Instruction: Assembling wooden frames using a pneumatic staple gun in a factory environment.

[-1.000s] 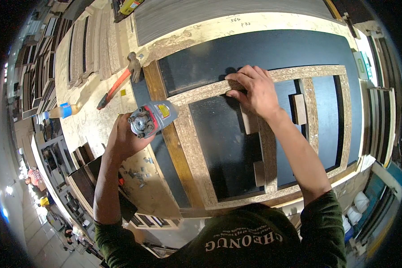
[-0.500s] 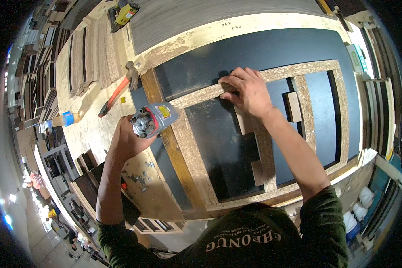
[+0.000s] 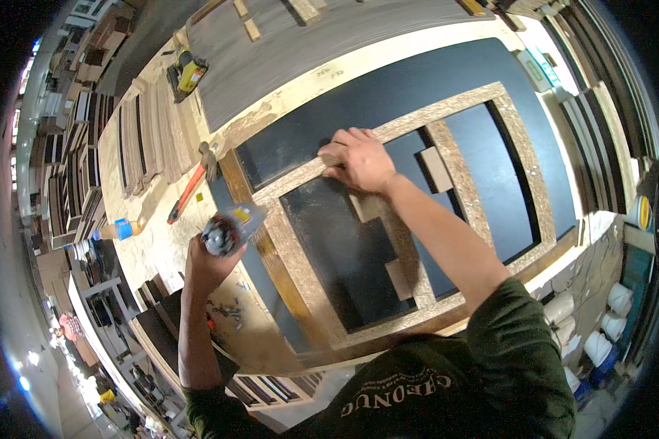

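My left hand [image 3: 211, 266] is wrapped round what looks like a grey nail gun [image 3: 225, 231], seen from above and somewhat blurred. Its nose end sits over the left corner of a chipboard frame [image 3: 300, 282], which lies on a dark panel [image 3: 285, 140]. Farther right, my right hand [image 3: 360, 159] grips the frame's far rail, thumb on the near side and fingers over the far side. Small wooden blocks sit against the frame's crosspieces, among them one block [image 3: 436, 170] right of my right forearm. A brown wooden strip [image 3: 272, 263] runs along the frame's left side.
A hammer with an orange handle [image 3: 189, 192] lies left of the panel, near a bottle [image 3: 123, 229]. Behind are stacked wood strips [image 3: 146, 139] and a yellow-green power tool [image 3: 188, 75]. Loose metal fasteners [image 3: 229, 313] lie by my left forearm. White buckets [image 3: 600, 347] stand at right.
The view has shifted and turned, so the frame and panel appear farther left. My left hand still holds the tool at the frame's left corner; my right hand keeps its grip on the far rail.
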{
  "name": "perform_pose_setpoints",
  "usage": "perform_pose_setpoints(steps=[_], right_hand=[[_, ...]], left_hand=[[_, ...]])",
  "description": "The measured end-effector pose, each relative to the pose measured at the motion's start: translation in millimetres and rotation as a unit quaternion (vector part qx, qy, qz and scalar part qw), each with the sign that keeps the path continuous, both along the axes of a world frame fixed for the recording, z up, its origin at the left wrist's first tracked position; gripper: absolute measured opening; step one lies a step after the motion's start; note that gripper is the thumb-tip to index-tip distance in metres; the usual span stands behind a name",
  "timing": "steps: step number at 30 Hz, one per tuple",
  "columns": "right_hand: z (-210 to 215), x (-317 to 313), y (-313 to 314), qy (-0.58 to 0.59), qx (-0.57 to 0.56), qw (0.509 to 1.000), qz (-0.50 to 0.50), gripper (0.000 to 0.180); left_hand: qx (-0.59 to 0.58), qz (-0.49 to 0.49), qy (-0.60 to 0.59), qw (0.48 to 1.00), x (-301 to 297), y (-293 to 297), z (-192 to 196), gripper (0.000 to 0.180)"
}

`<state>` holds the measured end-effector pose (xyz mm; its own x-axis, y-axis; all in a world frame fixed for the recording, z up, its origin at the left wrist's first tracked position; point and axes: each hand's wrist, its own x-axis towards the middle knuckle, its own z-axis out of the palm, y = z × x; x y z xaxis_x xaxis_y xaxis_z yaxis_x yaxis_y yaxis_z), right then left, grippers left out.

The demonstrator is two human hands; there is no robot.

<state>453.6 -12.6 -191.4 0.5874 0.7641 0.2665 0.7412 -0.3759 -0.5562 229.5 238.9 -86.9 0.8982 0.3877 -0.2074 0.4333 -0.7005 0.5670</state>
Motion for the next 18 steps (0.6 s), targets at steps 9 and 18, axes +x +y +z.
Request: perform_pose_setpoints(steps=[9,18], right_hand=[[5.7,28.8,-29.7,0.008,0.081,0.997,0.007,0.044],[9.1,181.0,-245.6,-0.012,-0.192,0.950,-0.246,0.061]], left_hand=[[-0.111,0.007,0.057,0.992,18.1,-111.6,87.7,0.048],[-0.034,-0.064,0.001,0.997,89.8,-139.9,50.0,0.037]])
